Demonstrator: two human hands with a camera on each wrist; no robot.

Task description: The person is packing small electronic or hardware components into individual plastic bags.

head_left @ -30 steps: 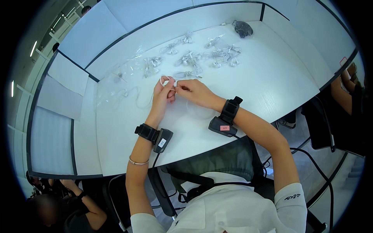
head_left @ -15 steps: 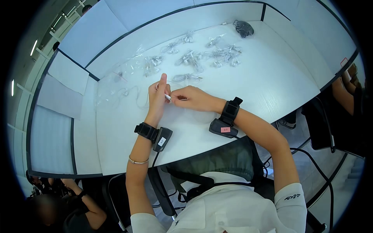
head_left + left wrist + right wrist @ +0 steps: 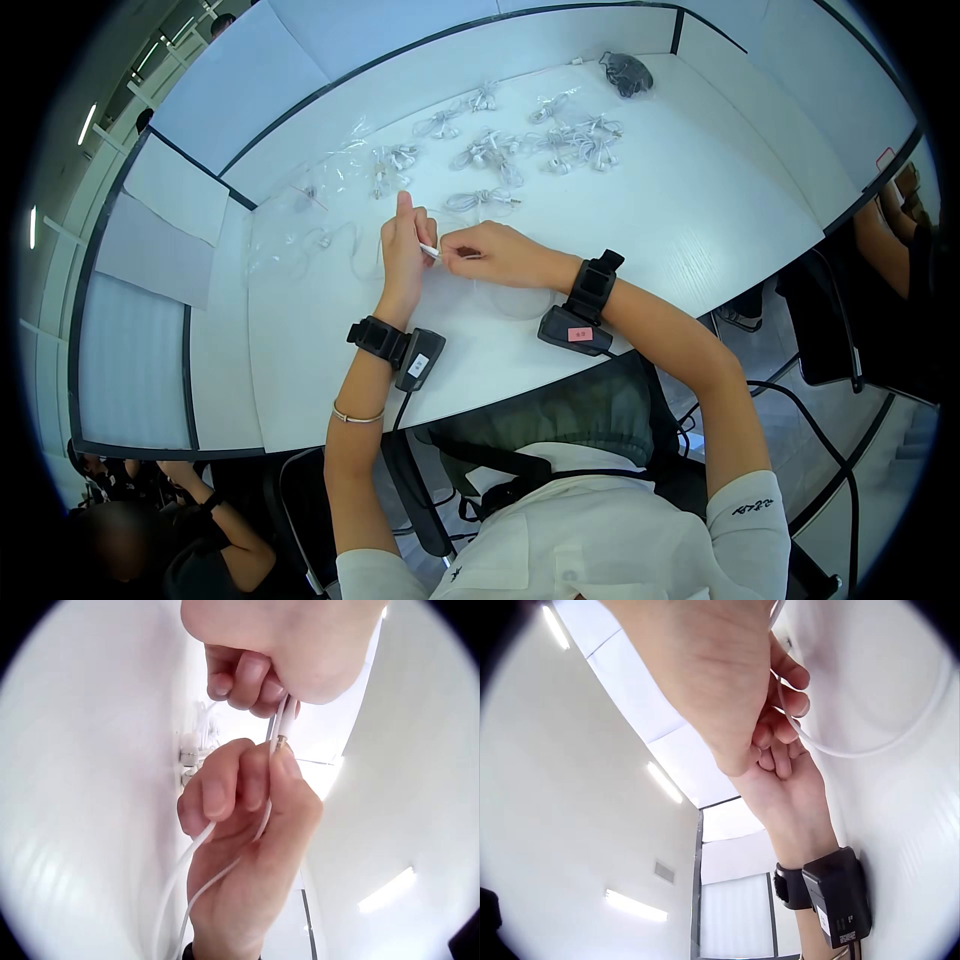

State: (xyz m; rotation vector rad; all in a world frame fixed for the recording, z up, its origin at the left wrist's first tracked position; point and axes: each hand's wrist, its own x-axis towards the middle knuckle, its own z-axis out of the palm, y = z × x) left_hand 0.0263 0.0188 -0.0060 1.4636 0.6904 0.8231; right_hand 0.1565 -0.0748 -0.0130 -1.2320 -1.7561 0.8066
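Note:
Close together over the near middle of the desk, both hands hold one white earphone cable (image 3: 268, 817). My left hand (image 3: 403, 258) grips the white barrel of its plug (image 3: 429, 251), with one digit pointing up and away. In the left wrist view the plug's gold tip (image 3: 282, 740) sits at the thumb and forefinger of my right hand (image 3: 251, 817), which pinch there beside a cable strand. Two white strands trail down past the right palm. From the right hand (image 3: 705, 682) a cable loop (image 3: 862, 754) bends out over the desk in the right wrist view.
Several bundled white earphones (image 3: 487, 150) lie across the back of the white desk (image 3: 690, 200), one bundle (image 3: 480, 200) just beyond the hands. Clear plastic bags (image 3: 335, 165) are at left. A dark bagged item (image 3: 627, 75) lies at the back right. Low panels (image 3: 480, 50) enclose the desk.
Both hands have come slightly nearer to the body. The loop that stood up at the left fingers is gone from there, and a white plug now shows between the hands.

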